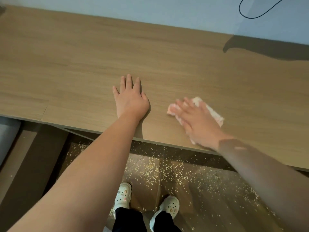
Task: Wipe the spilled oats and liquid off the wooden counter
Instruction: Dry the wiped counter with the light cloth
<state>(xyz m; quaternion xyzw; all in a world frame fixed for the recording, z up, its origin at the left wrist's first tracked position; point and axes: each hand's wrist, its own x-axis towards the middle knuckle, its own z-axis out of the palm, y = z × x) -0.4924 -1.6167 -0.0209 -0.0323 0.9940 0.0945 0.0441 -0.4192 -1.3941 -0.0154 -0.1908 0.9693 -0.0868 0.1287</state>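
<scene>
Your left hand (130, 97) lies flat, fingers spread, on the light wooden counter (66, 64). Your blurred right hand (197, 121) presses straight fingers onto a crumpled pinkish-white cloth (215, 114).

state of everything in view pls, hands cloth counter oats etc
counter, no spill visible on top
cloth, rumpled, lying on the counter near its front edge
right hand, blurred, fingers straight, pressing on the cloth
left hand, flat palm down on the counter, holding nothing
oats, scattered over the floor below
shoes, worn, standing among the oats
cable, hanging in a loop, top right
</scene>
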